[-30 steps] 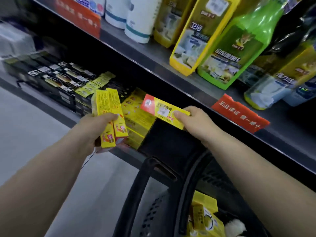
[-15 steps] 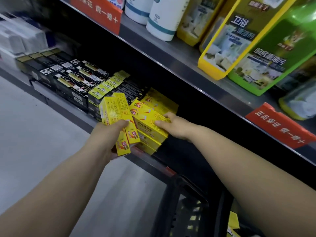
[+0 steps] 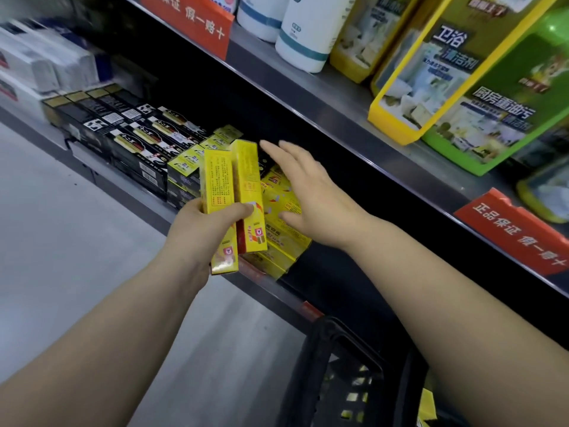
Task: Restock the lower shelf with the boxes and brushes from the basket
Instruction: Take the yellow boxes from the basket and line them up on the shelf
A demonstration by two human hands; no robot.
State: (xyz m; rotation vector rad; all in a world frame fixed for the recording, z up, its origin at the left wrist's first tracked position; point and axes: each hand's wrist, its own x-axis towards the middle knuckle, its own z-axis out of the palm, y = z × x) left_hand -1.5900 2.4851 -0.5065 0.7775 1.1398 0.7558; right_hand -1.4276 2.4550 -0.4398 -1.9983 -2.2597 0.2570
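While the left hand [image 3: 204, 224] grips two yellow boxes [image 3: 234, 192] upright, side by side, just off the front edge of the lower shelf [image 3: 144, 208], the right hand [image 3: 311, 192] hovers flat, fingers spread wide, holding nothing, over the yellow stack [image 3: 286, 232] already on that shelf. Stack sits flush at the shelf lip; black boxes [image 3: 135, 140] pack the space to its left, touching. Dark open room on the shelf to the stack's right. Upper shelf [image 3: 354, 97] overhangs close above the right hand. Basket [image 3: 335, 365] sits low, beside the right forearm, its handle near the shelf edge; something yellow inside, can't tell what.
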